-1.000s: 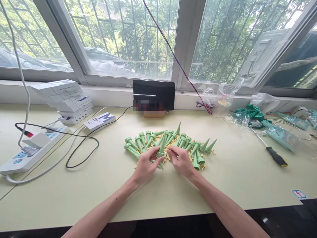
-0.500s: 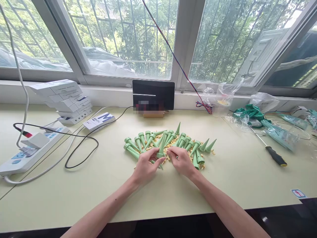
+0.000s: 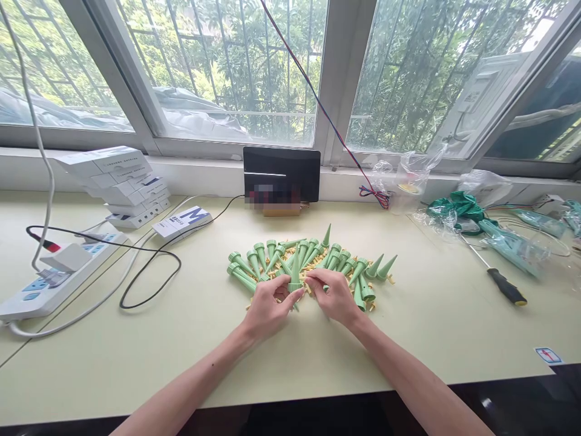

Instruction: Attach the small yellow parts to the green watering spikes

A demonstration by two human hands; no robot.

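Observation:
My left hand [image 3: 271, 306] is closed around the wide ribbed base of a green plastic plant-watering spike [image 3: 295, 274], which stands with its tip pointing away from me. Close to the right side of that spike, my right hand [image 3: 334, 298] pinches a small yellow plastic piece [image 3: 302, 279] between thumb and forefinger. Whether the piece touches the spike I cannot tell. Behind and around both hands lies a spread of similar green spikes [image 3: 252, 260], with many small yellow pieces [image 3: 318, 264] scattered among them.
A dark-screened tablet [image 3: 281, 172] leans by the window. To the left are a power strip [image 3: 27, 300], stacked white boxes [image 3: 122, 181] and a black cable [image 3: 179, 266]. A screwdriver [image 3: 506, 286] and plastic bags [image 3: 512, 245] lie at the right.
The spike in my left hand has tipped from a slight rightward lean to nearly straight, its base a little lower. My right hand has hardly moved.

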